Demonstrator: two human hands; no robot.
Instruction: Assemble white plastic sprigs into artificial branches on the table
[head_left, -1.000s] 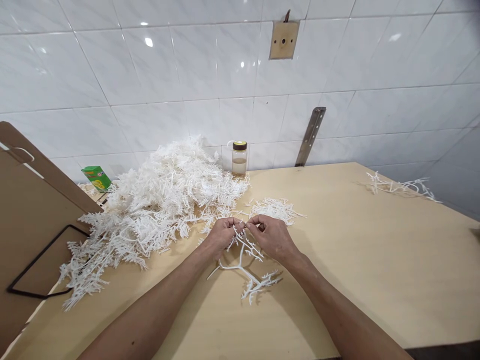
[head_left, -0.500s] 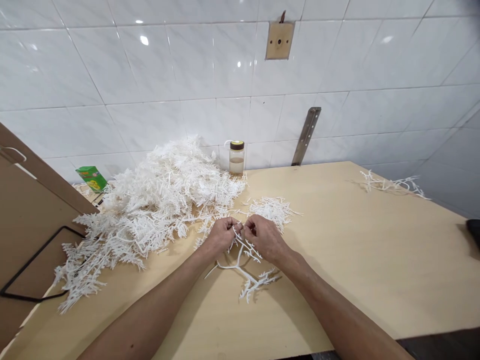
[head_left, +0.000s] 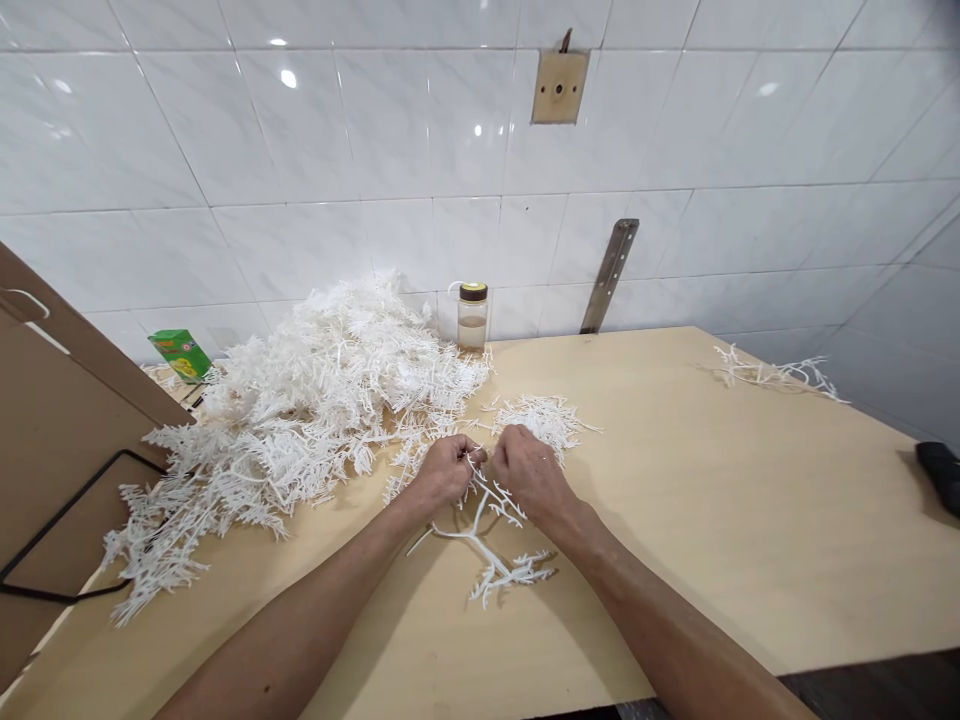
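A white plastic artificial branch (head_left: 474,537) with forked, twiggy ends hangs from my left hand (head_left: 447,470), whose thumb and fingers pinch it near its upper end. My right hand (head_left: 534,474) is closed close beside that end, fingertips bunched together; anything between them is hidden. The lower fork of the branch reaches toward me, over the table. Just behind my right hand lies a small heap of short white sprigs (head_left: 547,418). To the left rises a large mound of similar white branches (head_left: 337,370).
A lidded bottle (head_left: 472,325) stands by the tiled wall, a green box (head_left: 181,356) behind the mound. Bare branches (head_left: 780,372) lie at the table's far right; a black object (head_left: 939,476) sits on the right edge. A brown board (head_left: 67,480) leans at left.
My right hand has turned slightly, its fingertips dipping more out of sight. My left hand keeps its pinch, and the branch's lower fork has swung a little leftward.
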